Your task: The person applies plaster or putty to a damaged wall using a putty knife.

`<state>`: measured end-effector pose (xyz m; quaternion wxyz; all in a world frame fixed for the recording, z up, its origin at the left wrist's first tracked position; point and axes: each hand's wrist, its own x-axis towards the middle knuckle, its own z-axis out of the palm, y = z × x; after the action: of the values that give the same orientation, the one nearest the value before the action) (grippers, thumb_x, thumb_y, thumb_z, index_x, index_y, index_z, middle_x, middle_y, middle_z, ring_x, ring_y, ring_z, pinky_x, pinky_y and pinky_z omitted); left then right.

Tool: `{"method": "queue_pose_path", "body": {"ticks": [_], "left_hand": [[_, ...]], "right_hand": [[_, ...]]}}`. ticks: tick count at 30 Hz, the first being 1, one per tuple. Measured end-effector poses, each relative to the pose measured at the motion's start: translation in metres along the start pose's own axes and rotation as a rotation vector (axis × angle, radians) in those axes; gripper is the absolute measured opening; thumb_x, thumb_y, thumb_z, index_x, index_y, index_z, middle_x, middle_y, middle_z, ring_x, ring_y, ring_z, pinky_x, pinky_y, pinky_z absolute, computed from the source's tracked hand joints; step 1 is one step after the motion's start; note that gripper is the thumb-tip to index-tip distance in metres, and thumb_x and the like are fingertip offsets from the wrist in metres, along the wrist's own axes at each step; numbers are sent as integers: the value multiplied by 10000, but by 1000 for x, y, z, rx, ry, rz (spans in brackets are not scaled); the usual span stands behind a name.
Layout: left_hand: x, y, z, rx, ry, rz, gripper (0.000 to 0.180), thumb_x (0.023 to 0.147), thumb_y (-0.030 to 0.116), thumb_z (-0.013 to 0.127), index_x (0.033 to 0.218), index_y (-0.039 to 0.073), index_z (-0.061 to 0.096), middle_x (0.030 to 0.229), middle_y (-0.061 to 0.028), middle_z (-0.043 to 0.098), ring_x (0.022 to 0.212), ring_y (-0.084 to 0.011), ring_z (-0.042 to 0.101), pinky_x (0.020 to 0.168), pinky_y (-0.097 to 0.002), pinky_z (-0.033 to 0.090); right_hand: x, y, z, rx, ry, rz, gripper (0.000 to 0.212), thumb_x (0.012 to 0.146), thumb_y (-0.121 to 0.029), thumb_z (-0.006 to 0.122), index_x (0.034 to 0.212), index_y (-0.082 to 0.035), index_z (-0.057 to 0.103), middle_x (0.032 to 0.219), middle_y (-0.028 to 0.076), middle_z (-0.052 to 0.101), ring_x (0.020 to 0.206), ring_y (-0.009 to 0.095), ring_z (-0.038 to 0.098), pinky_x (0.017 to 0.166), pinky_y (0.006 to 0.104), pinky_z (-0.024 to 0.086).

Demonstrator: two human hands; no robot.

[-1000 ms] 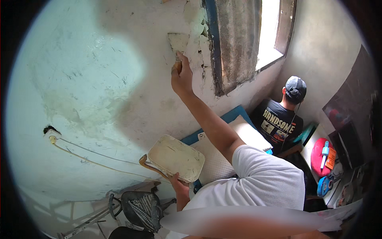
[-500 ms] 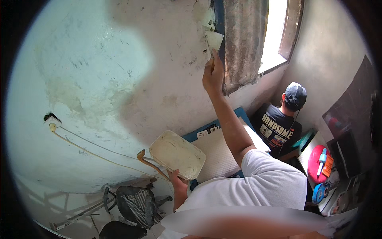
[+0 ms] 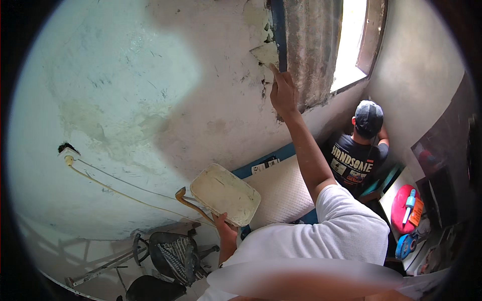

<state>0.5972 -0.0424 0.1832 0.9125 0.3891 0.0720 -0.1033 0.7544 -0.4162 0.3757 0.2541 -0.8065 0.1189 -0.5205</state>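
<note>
My left hand point(image 3: 226, 230) grips the near edge of a shallow cream plastic tub point(image 3: 226, 194), its inside smeared with pale residue. Stretched up to the wall beside the window, my right hand point(image 3: 284, 93) is closed on a putty knife, its handle mostly hidden by the fingers. The putty knife's broad blade point(image 3: 266, 53) lies against the wall over chipped, cracked plaster point(image 3: 267, 32) along the blue window frame point(image 3: 280, 37). Just left of the tub shows a curved wooden handle point(image 3: 190, 200); whether my left hand touches it I cannot tell.
A person in a dark shirt and cap point(image 3: 357, 150) sits in the corner below the window. White quilted padding point(image 3: 283, 193) lies beneath my right arm. Cables run from a wall socket point(image 3: 68, 152). A black chair point(image 3: 173, 256) stands lower left; a cluttered table point(image 3: 389, 193) is at right.
My right hand has shifted slightly right and down, and the putty knife's blade now lies flatter on the wall. The tub stays nearly in place. The seated person's arm has come up.
</note>
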Motion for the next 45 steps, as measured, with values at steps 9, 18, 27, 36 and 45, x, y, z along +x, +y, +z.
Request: {"method": "queue_pose_path", "body": {"ticks": [9, 18, 27, 36, 45], "left_hand": [[10, -21, -21, -33, -63, -71, 807, 668, 87, 578, 1421, 45, 292, 1311, -186, 449, 1234, -382, 498, 1024, -511, 474], [2, -14, -5, 23, -47, -49, 796, 684, 123, 607, 1429, 87, 328, 1353, -165, 455, 1266, -376, 473, 1065, -534, 423], [8, -12, -37, -52, -58, -91, 839, 660, 105, 597, 1436, 60, 282, 1322, -181, 444, 1268, -376, 466, 1031, -513, 463], [6, 11, -34, -21, -10, -74, 819, 670, 104, 610, 1428, 89, 300, 1298, -161, 455, 1236, -372, 486, 1004, -518, 482], [20, 13, -41, -32, -100, -122, 848, 647, 93, 595, 1436, 84, 286, 1297, -166, 451, 1235, -374, 486, 993, -519, 490]], "right_hand": [[-18, 21, -27, 442, 21, 106, 402, 934, -61, 497, 1325, -131, 555, 880, 86, 578, 675, 211, 560, 587, 332, 454], [-5, -31, -27, 1196, 9, 510, 498, 974, -108, 451, 1454, -24, 345, 847, 55, 528, 654, 75, 473, 542, 215, 400], [38, -76, 48, 570, 251, 256, 523, 922, -45, 436, 1406, 118, 322, 1091, 262, 565, 1021, 354, 555, 935, 453, 408], [75, -102, 86, 613, 324, 361, 563, 898, -25, 485, 1386, 164, 277, 946, 218, 561, 763, 304, 612, 728, 410, 489], [33, -159, 70, 919, 178, 451, 591, 967, -77, 425, 1490, 14, 165, 836, 116, 557, 447, 143, 549, 344, 270, 423]]}}
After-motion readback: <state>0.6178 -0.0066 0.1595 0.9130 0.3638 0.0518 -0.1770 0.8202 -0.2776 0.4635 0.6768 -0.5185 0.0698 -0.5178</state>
